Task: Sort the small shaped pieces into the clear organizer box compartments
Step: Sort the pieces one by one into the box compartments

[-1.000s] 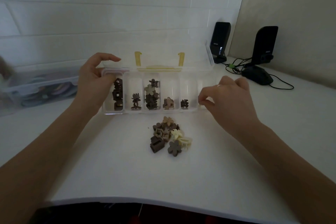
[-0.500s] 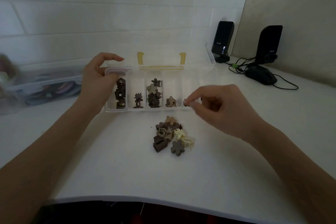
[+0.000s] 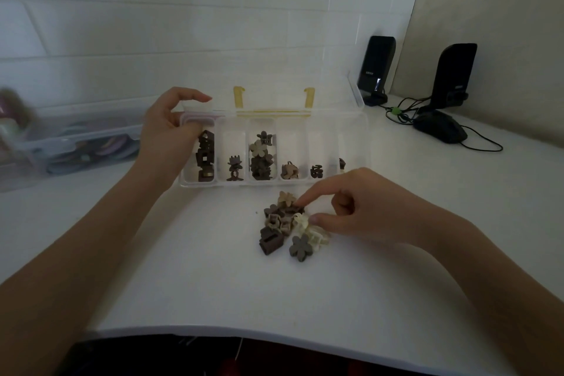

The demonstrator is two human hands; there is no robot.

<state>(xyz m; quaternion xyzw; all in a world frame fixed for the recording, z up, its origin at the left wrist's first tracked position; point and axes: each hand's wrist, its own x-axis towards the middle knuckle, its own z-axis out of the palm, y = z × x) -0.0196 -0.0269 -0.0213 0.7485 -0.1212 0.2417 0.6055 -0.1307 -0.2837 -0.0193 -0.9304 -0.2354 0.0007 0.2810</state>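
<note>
A clear organizer box (image 3: 351, 122) with its lid open stands at the middle of the white table; brown and beige pieces lie in several of its compartments. My left hand (image 3: 168, 134) grips the box's left end. A small pile of shaped pieces (image 3: 287, 223) lies just in front of the box, with a dark square piece (image 3: 270, 242) and a grey-brown flower piece (image 3: 300, 248) at its near side. My right hand (image 3: 366, 207) rests at the pile's right side, index fingertip and thumb touching pieces but closed on none.
A clear storage bin (image 3: 70, 143) with coloured items stands at the far left. Two black speakers (image 3: 377, 70) (image 3: 454, 76), a black mouse (image 3: 441, 130) and cables sit at the back right. The table's front edge (image 3: 274, 336) is close to me.
My right hand has moved from the box's right end down to the pile. A small dark piece now lies in the rightmost compartment. My left hand has stayed on the box.
</note>
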